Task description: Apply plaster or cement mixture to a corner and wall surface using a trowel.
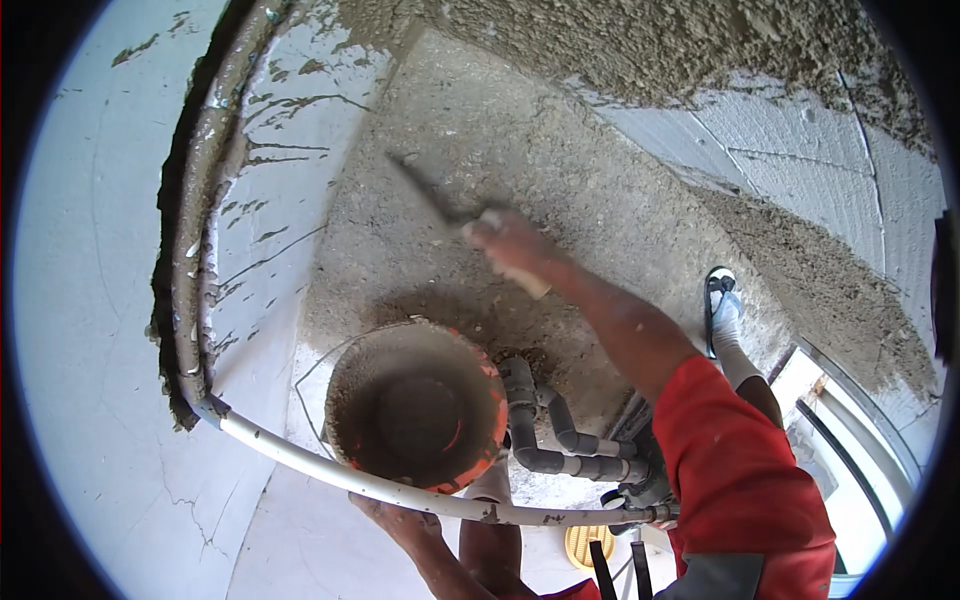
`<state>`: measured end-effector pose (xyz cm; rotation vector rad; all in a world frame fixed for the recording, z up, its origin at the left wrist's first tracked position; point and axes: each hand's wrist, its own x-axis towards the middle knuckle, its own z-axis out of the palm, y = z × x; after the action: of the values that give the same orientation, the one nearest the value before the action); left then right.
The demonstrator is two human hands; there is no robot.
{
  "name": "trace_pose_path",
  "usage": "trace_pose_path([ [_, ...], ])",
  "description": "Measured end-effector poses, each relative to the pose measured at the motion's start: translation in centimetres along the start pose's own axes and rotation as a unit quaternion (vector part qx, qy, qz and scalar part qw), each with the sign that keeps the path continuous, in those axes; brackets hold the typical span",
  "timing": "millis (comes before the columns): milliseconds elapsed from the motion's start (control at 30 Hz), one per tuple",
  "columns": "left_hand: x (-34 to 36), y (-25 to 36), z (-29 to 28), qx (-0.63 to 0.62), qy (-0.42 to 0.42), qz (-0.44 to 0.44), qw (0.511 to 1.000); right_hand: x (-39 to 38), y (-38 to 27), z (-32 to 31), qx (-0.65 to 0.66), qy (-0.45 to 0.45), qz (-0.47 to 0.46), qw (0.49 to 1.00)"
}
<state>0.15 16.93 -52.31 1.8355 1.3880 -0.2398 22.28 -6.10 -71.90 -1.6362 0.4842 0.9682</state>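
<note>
My right hand [505, 240] is closed round the pale handle of a trowel [430, 190], smeared by motion. Its dark blade points up and left over the rough concrete. A mortar-crusted orange bucket [350, 390] tilts toward me at centre left, with only grey residue visible on its inner wall and bottom. My left hand [400, 522] grips the bucket low at its near side. The white pipe [330, 475] crosses in front there and hides part of the fingers. A thin wire bail [302, 400] hangs off the bucket's left side.
Grey elbow pipes [540, 455] rise right of the bucket and meet the white pipe. Mortar-coated pipe [190, 240] runs up the left wall. Rough wet mortar [700, 40] covers part of the right wall. A sandalled foot [722, 305] and a yellow round grate [588, 547] show below.
</note>
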Motion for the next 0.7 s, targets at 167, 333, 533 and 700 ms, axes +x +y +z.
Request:
trace_pose_path([
  [167,0.3,-0.2,0.4,-0.151,0.033,-0.050,0.987,-2.9,3.5,-9.8,0.033,0.133,0.037,0.990],
  [333,0.2,-0.5,0.4,-0.155,0.065,-0.048,0.985,-5.6,9.5,-10.2,-0.171,0.170,-0.070,0.968],
  [533,1.0,-2.0,-1.3,0.334,-0.044,0.443,0.831,-7.9,12.2,-10.2,-0.698,0.094,-0.426,0.567],
  [700,0.7,-2.2,-0.7,0.338,0.045,0.444,0.829,-1.4,6.7,-16.9,-0.451,0.179,-0.079,0.871],
])
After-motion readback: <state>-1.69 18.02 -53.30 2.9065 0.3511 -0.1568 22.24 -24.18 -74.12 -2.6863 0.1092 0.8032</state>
